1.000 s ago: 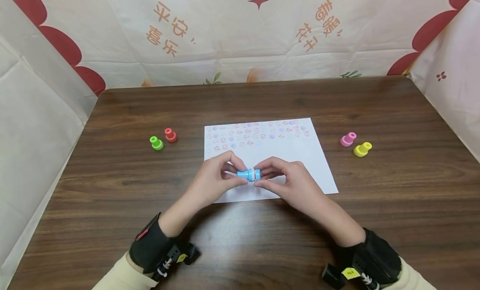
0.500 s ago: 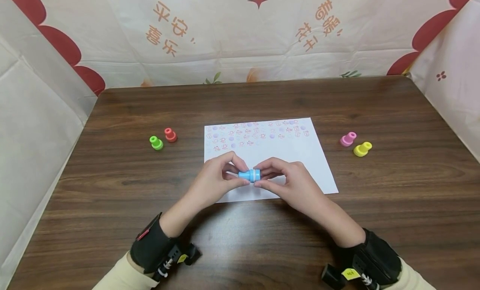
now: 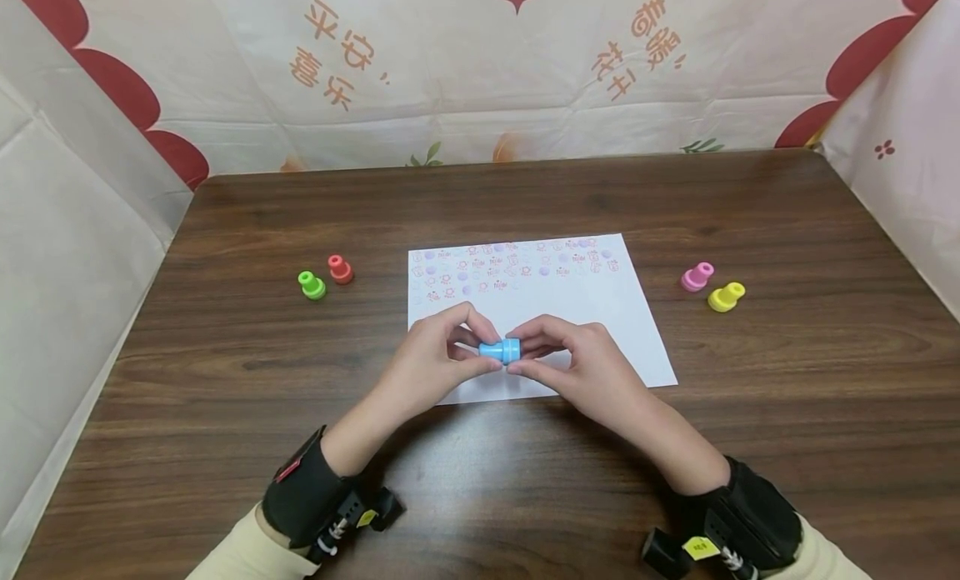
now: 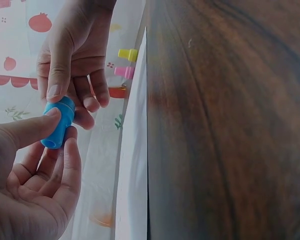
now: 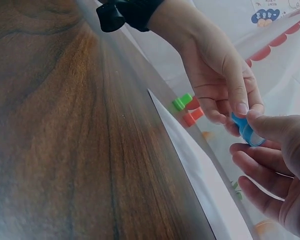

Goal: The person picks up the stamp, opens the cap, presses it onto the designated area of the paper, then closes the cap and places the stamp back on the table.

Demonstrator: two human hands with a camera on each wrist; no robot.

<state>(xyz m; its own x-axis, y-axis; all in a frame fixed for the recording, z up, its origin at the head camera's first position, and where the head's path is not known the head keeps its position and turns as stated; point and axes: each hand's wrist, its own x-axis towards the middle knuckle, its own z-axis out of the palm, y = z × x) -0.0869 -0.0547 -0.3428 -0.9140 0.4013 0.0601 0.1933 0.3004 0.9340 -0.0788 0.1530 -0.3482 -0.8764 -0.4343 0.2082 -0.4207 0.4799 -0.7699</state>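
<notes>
Above the paper (image 3: pixel 607 322), your left hand (image 3: pixel 435 351) pinches the blue stamp (image 3: pixel 497 351) by its narrow end, your right hand (image 3: pixel 585 355) by its wide end. Capping or uncapping seems in hand; next likely needs 2 steady, aligned grips.

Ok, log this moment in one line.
left fingers: pinch flared blue plastic stamp | right fingers: pinch its wide end | beneath: white rectangular printed paper

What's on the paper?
Red and purple prints, across the far part of the paper. The left hand, right hand and blue stamp hide part; anything there can't be seen.
</notes>
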